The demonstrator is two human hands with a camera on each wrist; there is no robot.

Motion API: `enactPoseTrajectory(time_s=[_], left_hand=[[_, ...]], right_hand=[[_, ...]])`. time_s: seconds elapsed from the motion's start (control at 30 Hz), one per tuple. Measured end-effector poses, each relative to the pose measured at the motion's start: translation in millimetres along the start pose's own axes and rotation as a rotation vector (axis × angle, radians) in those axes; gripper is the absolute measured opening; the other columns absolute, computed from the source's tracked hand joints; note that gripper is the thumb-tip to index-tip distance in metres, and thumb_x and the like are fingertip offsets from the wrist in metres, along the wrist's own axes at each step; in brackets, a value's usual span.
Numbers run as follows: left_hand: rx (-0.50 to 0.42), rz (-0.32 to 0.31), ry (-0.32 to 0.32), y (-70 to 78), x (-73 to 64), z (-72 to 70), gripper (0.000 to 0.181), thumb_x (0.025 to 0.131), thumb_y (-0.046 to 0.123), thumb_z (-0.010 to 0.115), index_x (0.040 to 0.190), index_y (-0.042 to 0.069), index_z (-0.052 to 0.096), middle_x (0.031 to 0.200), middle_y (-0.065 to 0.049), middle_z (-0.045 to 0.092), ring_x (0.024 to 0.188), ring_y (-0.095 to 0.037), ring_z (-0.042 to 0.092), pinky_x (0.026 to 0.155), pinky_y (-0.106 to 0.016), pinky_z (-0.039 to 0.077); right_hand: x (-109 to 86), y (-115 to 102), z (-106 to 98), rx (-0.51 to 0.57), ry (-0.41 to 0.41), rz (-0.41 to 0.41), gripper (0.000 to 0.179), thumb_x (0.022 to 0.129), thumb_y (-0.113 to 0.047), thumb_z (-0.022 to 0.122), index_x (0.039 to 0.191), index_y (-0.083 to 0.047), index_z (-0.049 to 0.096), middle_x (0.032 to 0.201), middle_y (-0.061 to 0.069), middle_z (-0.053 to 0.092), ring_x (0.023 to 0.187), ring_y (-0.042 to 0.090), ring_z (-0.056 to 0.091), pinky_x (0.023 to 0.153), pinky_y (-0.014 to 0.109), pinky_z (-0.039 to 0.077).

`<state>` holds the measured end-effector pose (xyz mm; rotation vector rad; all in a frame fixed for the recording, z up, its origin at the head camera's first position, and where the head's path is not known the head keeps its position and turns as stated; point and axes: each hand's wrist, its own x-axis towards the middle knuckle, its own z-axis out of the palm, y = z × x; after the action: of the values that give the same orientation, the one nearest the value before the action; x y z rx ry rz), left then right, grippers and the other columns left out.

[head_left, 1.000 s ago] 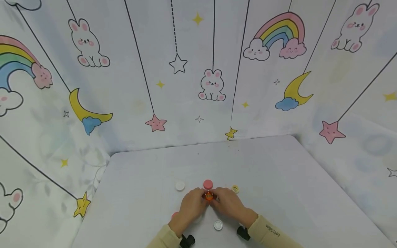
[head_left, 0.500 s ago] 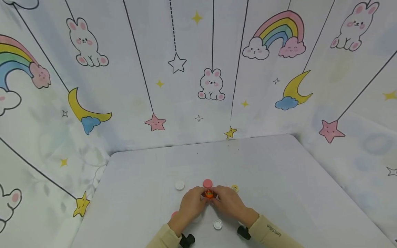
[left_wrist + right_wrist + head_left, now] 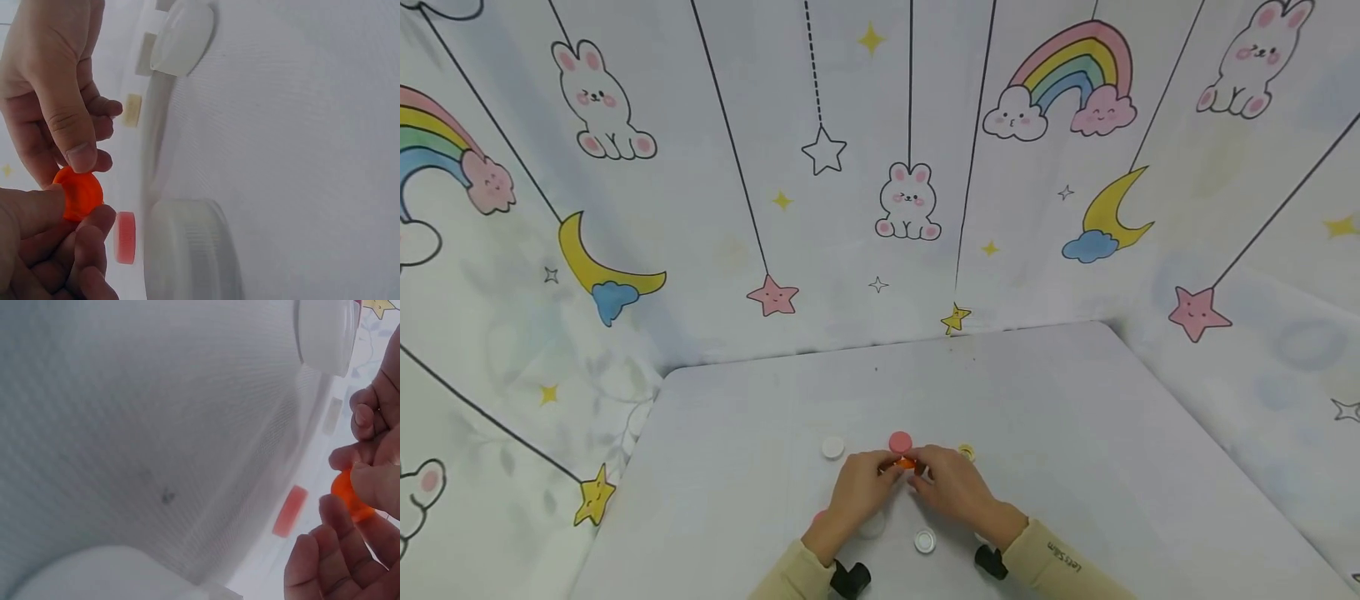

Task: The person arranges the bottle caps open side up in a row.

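Both hands meet over the table around a small translucent orange bottle cap [image 3: 907, 463]. My left hand [image 3: 859, 490] pinches the orange cap, its thumb on the cap's face in both wrist views and fingers behind. From the other side my right hand [image 3: 958, 485] holds its edge, with thumb tip and forefinger at the rim in the left wrist view. The cap stands tilted and partly hidden by fingers. Just beyond the hands lies a pink cap [image 3: 900, 442]. A yellow ring-like cap [image 3: 966, 452] lies beside the right hand's knuckles.
A white cap [image 3: 832, 447] lies left of the hands, a silver-white one [image 3: 925, 542] between the forearms. By the left wrist are a clear round lid [image 3: 872, 525] and a part-hidden pink cap [image 3: 821, 517]. The white table [image 3: 1037, 400] meets a cartoon-printed cloth [image 3: 715, 208] behind.
The orange cap has tipped over: its round face showed to the head camera before, and now only a narrow strip shows. The right thumb has spread a little; the head view has shifted slightly.
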<state>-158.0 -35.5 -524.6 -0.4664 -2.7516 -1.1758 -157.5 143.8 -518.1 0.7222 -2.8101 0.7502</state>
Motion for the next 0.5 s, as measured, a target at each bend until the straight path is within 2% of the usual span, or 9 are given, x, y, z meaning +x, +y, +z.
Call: enactPoseTrajectory(time_s=[0.23, 0.3, 0.5], left_hand=[[-0.172, -0.104, -0.03, 0.2, 3.7, -2.1, 0.013, 0.091, 0.018, 0.069, 0.096, 0.008, 0.074, 0.083, 0.002, 0.072, 0.069, -0.004, 0.06, 0.06, -0.021, 0.047], [-0.214, -0.125, -0.043, -0.1, 4.2, -2.7, 0.015, 0.092, 0.02, 0.068, 0.095, 0.007, 0.073, 0.08, 0.003, 0.071, 0.068, -0.004, 0.062, 0.059, -0.021, 0.048], [-0.302, -0.163, -0.078, 1.1, 3.3, -5.3, 0.016, 0.095, 0.024, 0.065, 0.09, 0.01, 0.07, 0.073, 0.001, 0.069, 0.06, -0.007, 0.055, 0.052, -0.021, 0.043]], right_hand=[[-0.6, 0.5, 0.6, 0.011, 0.047, -0.013, 0.03, 0.082, -0.016, 0.078, 0.111, -0.014, 0.069, 0.086, -0.009, 0.064, 0.069, 0.004, 0.052, 0.062, 0.02, 0.046], [-0.9, 0.5, 1.1, 0.007, 0.058, -0.018, 0.032, 0.082, -0.016, 0.078, 0.113, -0.014, 0.069, 0.087, -0.01, 0.064, 0.07, 0.004, 0.052, 0.063, 0.02, 0.046], [-2.3, 0.1, 0.5, -0.006, 0.09, -0.05, 0.034, 0.082, -0.017, 0.079, 0.114, -0.013, 0.069, 0.088, -0.009, 0.064, 0.071, 0.006, 0.054, 0.064, 0.02, 0.047]])
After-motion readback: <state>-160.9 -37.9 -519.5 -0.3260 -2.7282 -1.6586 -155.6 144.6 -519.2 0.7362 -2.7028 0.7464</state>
